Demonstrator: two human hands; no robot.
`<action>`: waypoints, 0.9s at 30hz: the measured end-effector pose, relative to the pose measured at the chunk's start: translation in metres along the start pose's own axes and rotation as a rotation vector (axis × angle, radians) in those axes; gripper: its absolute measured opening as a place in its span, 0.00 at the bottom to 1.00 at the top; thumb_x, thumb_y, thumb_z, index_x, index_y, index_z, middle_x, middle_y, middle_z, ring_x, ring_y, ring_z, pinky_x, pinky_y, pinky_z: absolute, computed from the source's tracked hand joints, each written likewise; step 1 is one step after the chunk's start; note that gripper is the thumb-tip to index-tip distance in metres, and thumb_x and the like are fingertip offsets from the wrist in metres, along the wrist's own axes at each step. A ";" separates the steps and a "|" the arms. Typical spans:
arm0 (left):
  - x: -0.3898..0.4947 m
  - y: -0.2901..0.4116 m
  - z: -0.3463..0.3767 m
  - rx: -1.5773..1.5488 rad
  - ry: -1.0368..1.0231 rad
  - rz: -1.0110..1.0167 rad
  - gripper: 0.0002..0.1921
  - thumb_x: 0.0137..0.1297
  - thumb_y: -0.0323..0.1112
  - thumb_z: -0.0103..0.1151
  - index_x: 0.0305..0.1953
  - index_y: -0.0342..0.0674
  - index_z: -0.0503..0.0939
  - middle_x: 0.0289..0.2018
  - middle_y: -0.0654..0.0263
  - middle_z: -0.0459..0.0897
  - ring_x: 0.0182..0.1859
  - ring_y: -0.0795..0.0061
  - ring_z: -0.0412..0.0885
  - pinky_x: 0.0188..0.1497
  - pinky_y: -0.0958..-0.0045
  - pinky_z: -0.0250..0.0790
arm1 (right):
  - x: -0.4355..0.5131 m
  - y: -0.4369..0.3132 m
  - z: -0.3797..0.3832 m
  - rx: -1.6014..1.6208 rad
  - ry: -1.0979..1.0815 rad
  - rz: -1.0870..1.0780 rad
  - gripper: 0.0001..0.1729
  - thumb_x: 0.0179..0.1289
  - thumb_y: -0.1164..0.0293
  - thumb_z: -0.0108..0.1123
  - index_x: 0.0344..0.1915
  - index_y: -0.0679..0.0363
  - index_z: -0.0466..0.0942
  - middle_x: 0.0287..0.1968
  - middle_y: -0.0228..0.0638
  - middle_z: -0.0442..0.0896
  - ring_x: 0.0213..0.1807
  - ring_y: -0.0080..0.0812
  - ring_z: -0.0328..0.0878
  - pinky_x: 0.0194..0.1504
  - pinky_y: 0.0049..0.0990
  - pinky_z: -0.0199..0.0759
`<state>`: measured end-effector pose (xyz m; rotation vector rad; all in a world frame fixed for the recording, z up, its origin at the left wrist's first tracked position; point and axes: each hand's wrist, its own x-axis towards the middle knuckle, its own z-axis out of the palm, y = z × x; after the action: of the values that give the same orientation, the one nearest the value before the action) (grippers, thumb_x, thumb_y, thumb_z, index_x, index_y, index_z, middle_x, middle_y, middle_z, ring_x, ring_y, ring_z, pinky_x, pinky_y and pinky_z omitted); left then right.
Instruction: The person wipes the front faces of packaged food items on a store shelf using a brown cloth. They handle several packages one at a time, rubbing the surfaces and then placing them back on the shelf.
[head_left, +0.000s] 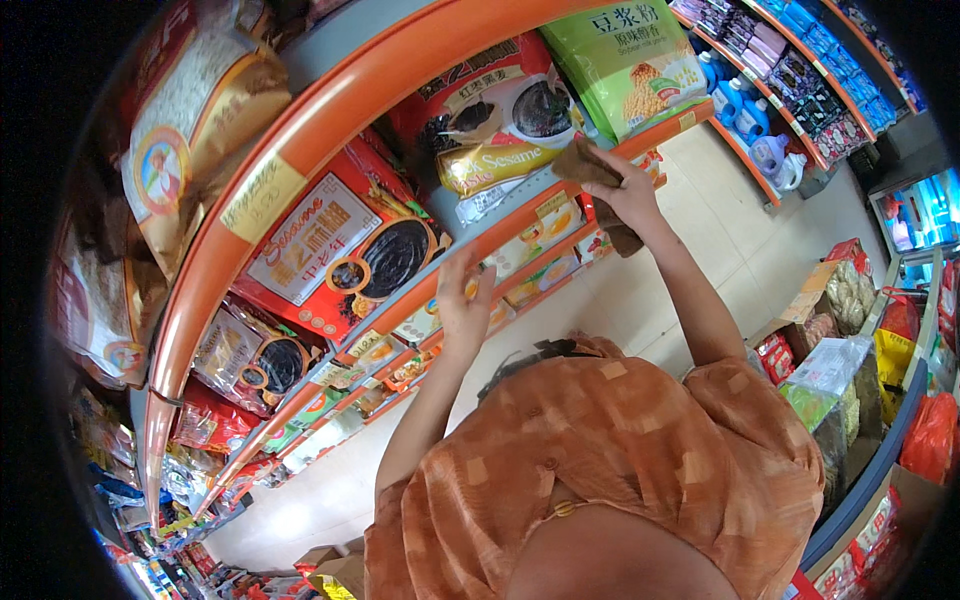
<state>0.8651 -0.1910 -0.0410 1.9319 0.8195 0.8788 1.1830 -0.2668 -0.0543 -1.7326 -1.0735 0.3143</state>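
A brown cloth (621, 234) is gripped in my right hand (634, 196), which is at the orange front edge of a store shelf (517, 217). Part of the cloth lies against the shelf, beside a bag of black sesame paste (491, 112), and the rest hangs below the hand. Just behind that bag's right side stands a green bag of soybean milk powder (637, 67). My left hand (461, 300), slightly blurred, is raised near the same shelf edge with its fingers apart and nothing in it. Nearest to it on the shelf is a red bag of sesame paste (345, 247).
Above runs another shelf with an orange rail (300, 142), holding large bags of grain-like food (180, 142). Across the tiled floor (712, 180), bottles of detergent (739, 109) line a far shelf. Boxes and bagged goods (832, 375) stand at the right.
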 end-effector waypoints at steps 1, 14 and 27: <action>0.017 0.006 0.005 0.113 0.064 0.045 0.26 0.67 0.31 0.66 0.64 0.31 0.70 0.59 0.54 0.74 0.60 0.67 0.76 0.59 0.71 0.72 | 0.010 -0.011 0.000 0.079 0.046 0.010 0.36 0.51 0.61 0.78 0.61 0.52 0.78 0.51 0.46 0.86 0.54 0.41 0.84 0.56 0.33 0.75; 0.159 -0.017 0.027 -0.779 0.276 -0.519 0.31 0.61 0.33 0.73 0.62 0.31 0.69 0.50 0.57 0.82 0.50 0.68 0.82 0.52 0.67 0.77 | 0.128 -0.003 0.002 0.545 -0.274 0.337 0.34 0.60 0.57 0.73 0.60 0.66 0.74 0.54 0.43 0.83 0.53 0.34 0.81 0.53 0.34 0.75; 0.145 0.003 0.023 -0.746 0.255 -0.485 0.24 0.64 0.39 0.71 0.54 0.31 0.76 0.46 0.61 0.84 0.45 0.73 0.84 0.47 0.71 0.77 | 0.101 -0.053 -0.022 0.532 -0.242 0.190 0.36 0.60 0.61 0.73 0.62 0.70 0.73 0.56 0.42 0.82 0.55 0.30 0.79 0.57 0.30 0.72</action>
<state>0.9632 -0.0860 -0.0092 0.9357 0.8891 0.9552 1.2276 -0.1975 0.0283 -1.3339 -0.8881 0.8656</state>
